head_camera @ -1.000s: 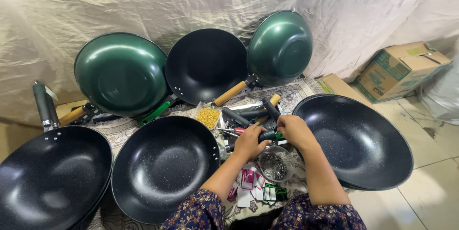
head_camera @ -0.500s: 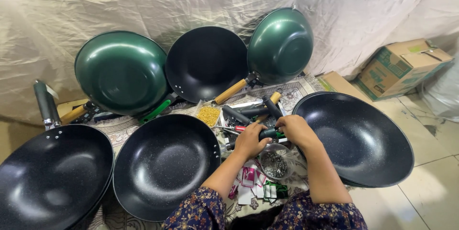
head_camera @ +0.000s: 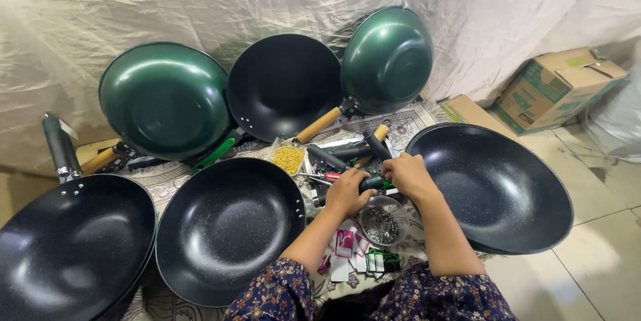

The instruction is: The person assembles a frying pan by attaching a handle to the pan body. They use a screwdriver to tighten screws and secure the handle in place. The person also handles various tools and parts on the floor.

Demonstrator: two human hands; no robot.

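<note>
My left hand [head_camera: 348,193] and my right hand [head_camera: 407,174] meet in the middle, both closed around a dark green pan handle [head_camera: 372,183] that lies between them. The handle sits at the left rim of a large black wok [head_camera: 497,187], on my right. Just below the hands stands a small clear bowl of screws [head_camera: 380,224]. Several loose dark handles [head_camera: 340,156] lie just beyond the hands, next to a bag of yellow bits [head_camera: 288,158].
Two black woks, one [head_camera: 230,227] beside another [head_camera: 70,247], lie at left. Two green woks, one [head_camera: 167,99] at left and one [head_camera: 387,57] at right, and a black one [head_camera: 284,86] lean on the draped cloth behind. A cardboard box [head_camera: 557,87] stands at right. Small packets [head_camera: 357,261] lie near my lap.
Both hands stay on the green handle with only slight shifts. The view has barely moved.
</note>
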